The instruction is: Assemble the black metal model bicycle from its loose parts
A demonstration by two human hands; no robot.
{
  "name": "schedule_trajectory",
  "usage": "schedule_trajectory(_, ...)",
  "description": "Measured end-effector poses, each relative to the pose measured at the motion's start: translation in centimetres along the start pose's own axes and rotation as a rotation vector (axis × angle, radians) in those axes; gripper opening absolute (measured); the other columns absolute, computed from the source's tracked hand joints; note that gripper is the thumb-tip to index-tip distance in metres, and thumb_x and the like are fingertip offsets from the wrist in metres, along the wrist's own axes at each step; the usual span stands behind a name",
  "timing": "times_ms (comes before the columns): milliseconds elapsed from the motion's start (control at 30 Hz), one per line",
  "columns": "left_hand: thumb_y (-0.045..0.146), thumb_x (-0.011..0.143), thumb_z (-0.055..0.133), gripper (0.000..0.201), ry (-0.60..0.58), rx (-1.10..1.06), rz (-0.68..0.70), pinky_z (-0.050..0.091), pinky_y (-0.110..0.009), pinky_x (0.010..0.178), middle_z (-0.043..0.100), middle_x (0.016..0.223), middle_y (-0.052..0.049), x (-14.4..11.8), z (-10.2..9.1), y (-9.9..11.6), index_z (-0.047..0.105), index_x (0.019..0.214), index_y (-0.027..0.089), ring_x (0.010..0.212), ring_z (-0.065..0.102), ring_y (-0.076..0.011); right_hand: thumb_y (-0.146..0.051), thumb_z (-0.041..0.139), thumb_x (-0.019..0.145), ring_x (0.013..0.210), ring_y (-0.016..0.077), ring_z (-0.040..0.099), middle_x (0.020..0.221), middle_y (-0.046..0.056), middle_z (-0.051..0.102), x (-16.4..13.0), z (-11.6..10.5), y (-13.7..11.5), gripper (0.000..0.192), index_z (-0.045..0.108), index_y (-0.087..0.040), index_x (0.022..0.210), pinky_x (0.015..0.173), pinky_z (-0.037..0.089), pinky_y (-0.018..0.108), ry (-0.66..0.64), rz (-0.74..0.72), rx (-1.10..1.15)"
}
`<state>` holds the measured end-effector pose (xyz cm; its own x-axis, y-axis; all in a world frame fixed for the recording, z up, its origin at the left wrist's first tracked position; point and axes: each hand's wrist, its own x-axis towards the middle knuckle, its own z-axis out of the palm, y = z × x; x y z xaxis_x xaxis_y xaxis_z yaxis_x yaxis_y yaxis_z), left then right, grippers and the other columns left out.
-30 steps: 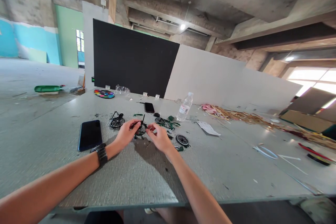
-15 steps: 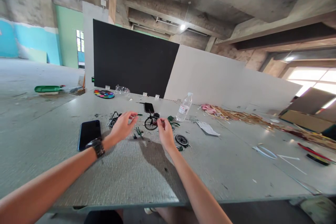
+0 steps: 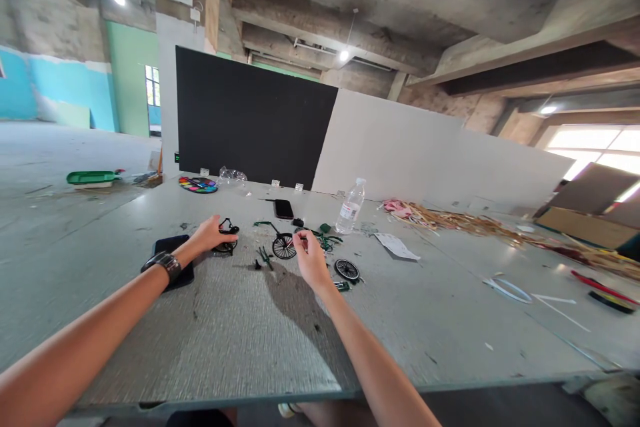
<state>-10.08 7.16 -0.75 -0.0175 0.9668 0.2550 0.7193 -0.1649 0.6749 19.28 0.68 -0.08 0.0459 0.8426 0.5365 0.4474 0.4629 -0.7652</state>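
Note:
My left hand (image 3: 210,235) is at the left of the scattered parts, its fingers closed on a black toy-bicycle piece with a spoked wheel (image 3: 227,240). My right hand (image 3: 311,259) pinches a small bicycle front assembly: a black spoked wheel (image 3: 284,246) with a fork and a thin green bar slanting up to the left. Its fingertips hide the point of grip. Small dark green parts (image 3: 265,258) lie between the hands. Beyond my right hand are a green frame piece (image 3: 329,240) and a loose wheel (image 3: 347,270) lying flat.
A large black phone (image 3: 175,273) lies under my left wrist. Behind the parts are a smaller phone (image 3: 283,209), a water bottle (image 3: 350,207) and a paint palette (image 3: 199,185). A paper sheet (image 3: 397,246) and wood strips (image 3: 450,223) lie to the right.
My left hand has moved left and closed on the black wheeled piece. In my right hand the wheel assembly has tilted, its bar swinging left and its wheel dropping slightly.

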Motion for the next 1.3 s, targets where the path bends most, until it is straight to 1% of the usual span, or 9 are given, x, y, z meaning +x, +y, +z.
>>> schedule_trajectory(100, 0.046, 0.056, 0.085, 0.053, -0.085, -0.264, 0.062, 0.046, -0.033, 0.068, 0.067, 0.078, -0.003, -0.4, 0.0, 1.0, 0.069, 0.095, 0.013, 0.077, 0.064, -0.0247, -0.051, 0.046, 0.094, 0.071, 0.0203, 0.065, 0.079, 0.005, 0.069, -0.1, -0.1, -0.1, 0.031, 0.056, -0.022, 0.093, 0.067, 0.048, 0.030, -0.025, -0.012, -0.025)
schedule_trajectory(167, 0.043, 0.056, 0.086, 0.064, -0.102, -0.380, 0.109, 0.047, -0.032, 0.071, 0.067, 0.082, -0.001, -1.0, 0.0, 2.0, 0.069, 0.109, 0.013, 0.077, 0.063, -0.0216, -0.052, 0.043, 0.095, 0.067, 0.0198, 0.062, 0.076, 0.004, 0.068, -0.2, -0.2, -0.3, 0.032, 0.056, -0.022, 0.094, 0.064, 0.046, 0.030, -0.026, -0.023, -0.041)
schedule_trajectory(267, 0.037, 0.054, 0.089, 0.077, -0.181, -0.480, 0.180, 0.049, -0.033, 0.080, 0.071, 0.100, -0.005, -2.1, 0.1, 3.6, 0.063, 0.123, 0.015, 0.089, 0.066, -0.0227, -0.052, 0.043, 0.096, 0.069, 0.0201, 0.062, 0.077, 0.004, 0.067, -0.2, -0.4, -0.6, 0.033, 0.055, -0.022, 0.094, 0.066, 0.046, 0.031, 0.001, -0.033, -0.051)
schedule_trajectory(367, 0.033, 0.058, 0.087, 0.077, -0.354, -0.543, 0.272, 0.049, -0.038, 0.091, 0.074, 0.111, -0.011, -3.1, 0.3, 5.0, 0.057, 0.126, 0.015, 0.099, 0.068, -0.0256, -0.052, 0.043, 0.096, 0.071, 0.0208, 0.064, 0.079, 0.005, 0.068, -0.2, -0.6, -0.9, 0.032, 0.055, -0.022, 0.094, 0.069, 0.046, 0.031, 0.009, -0.029, -0.066)
schedule_trajectory(467, 0.031, 0.063, 0.085, 0.075, -0.413, -0.523, 0.309, 0.048, -0.040, 0.093, 0.074, 0.115, -0.013, -3.9, 0.4, 5.9, 0.054, 0.130, 0.016, 0.100, 0.069, -0.0254, -0.052, 0.042, 0.096, 0.075, 0.0212, 0.065, 0.082, 0.005, 0.069, -0.2, -0.7, -0.9, 0.032, 0.055, -0.022, 0.095, 0.072, 0.047, 0.031, -0.006, -0.037, -0.064)
schedule_trajectory(600, 0.030, 0.065, 0.084, 0.074, -0.411, -0.505, 0.337, 0.050, -0.038, 0.089, 0.074, 0.115, -0.013, -4.4, 0.7, 6.3, 0.054, 0.131, 0.016, 0.097, 0.070, -0.0245, -0.052, 0.042, 0.096, 0.077, 0.0213, 0.065, 0.083, 0.005, 0.069, -0.2, -0.7, -0.9, 0.033, 0.054, -0.022, 0.096, 0.074, 0.047, 0.031, -0.022, -0.032, -0.073)
schedule_trajectory(1067, 0.031, 0.068, 0.083, 0.071, -0.381, -0.501, 0.352, 0.049, -0.037, 0.089, 0.074, 0.114, -0.012, -4.5, 0.8, 6.3, 0.056, 0.132, 0.018, 0.096, 0.069, -0.0238, -0.052, 0.043, 0.097, 0.082, 0.0225, 0.069, 0.087, 0.006, 0.071, -0.3, -0.8, -1.2, 0.031, 0.054, -0.023, 0.097, 0.076, 0.049, 0.032, -0.024, -0.052, -0.113)
schedule_trajectory(1200, 0.033, 0.070, 0.081, 0.073, -0.370, -0.456, 0.375, 0.048, -0.038, 0.093, 0.074, 0.117, -0.011, -4.5, 0.7, 6.2, 0.055, 0.137, 0.018, 0.101, 0.068, -0.0245, -0.051, 0.043, 0.098, 0.087, 0.0229, 0.070, 0.092, 0.008, 0.072, -0.4, -0.9, -1.1, 0.030, 0.053, -0.022, 0.100, 0.077, 0.050, 0.032, -0.045, -0.064, -0.076)
schedule_trajectory(1300, 0.034, 0.072, 0.081, 0.077, -0.373, -0.458, 0.373, 0.048, -0.039, 0.096, 0.074, 0.117, -0.010, -4.5, 0.7, 6.2, 0.053, 0.142, 0.018, 0.106, 0.068, -0.0252, -0.050, 0.044, 0.098, 0.081, 0.0216, 0.069, 0.095, 0.008, 0.072, -0.4, -0.9, -1.1, 0.030, 0.054, -0.022, 0.104, 0.073, 0.050, 0.031, -0.049, -0.095, -0.107)
